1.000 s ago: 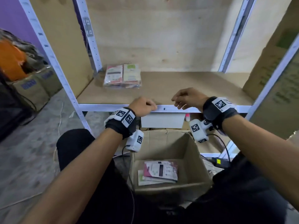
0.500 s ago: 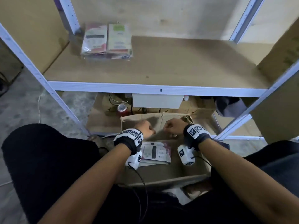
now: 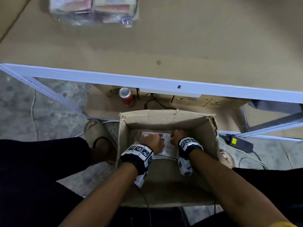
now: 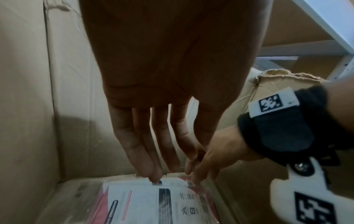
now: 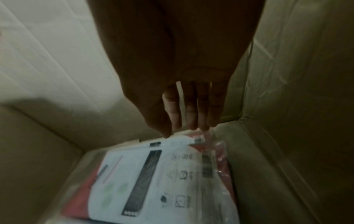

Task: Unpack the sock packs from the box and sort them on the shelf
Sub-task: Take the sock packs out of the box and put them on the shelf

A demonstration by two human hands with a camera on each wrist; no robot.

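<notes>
A: Both hands were inside the cardboard box (image 3: pixel 203 133)?

B: Yes. The left hand (image 4: pixel 161 97) and right hand (image 5: pixel 184 72), fingers straight, touched the far edge of the glossy flat sock pack (image 5: pixel 153 181) lying on the bottom; walls stood close around.

The box (image 3: pixel 167 122) stands on the floor at the 6 o'clock side of the shelf (image 3: pixel 164 46), just below its front rail (image 3: pixel 147 82). A sock pack (image 3: pixel 167 145) lies flat on the box bottom, toward the 12 o'clock wall. Both hands are inside the box: the left hand (image 3: pixel 152 143) at the pack's 9 o'clock side, the right hand (image 3: pixel 177 138) at its 3 o'clock side, fingertips (image 4: pixel 153 174) reaching down to the pack's far edge, seemingly touching it. On the shelf, at 11 o'clock, lie two more packs (image 3: pixel 93 10) side by side. Under the shelf, behind the box at 11 o'clock, stands a can (image 3: pixel 125 95).
</notes>
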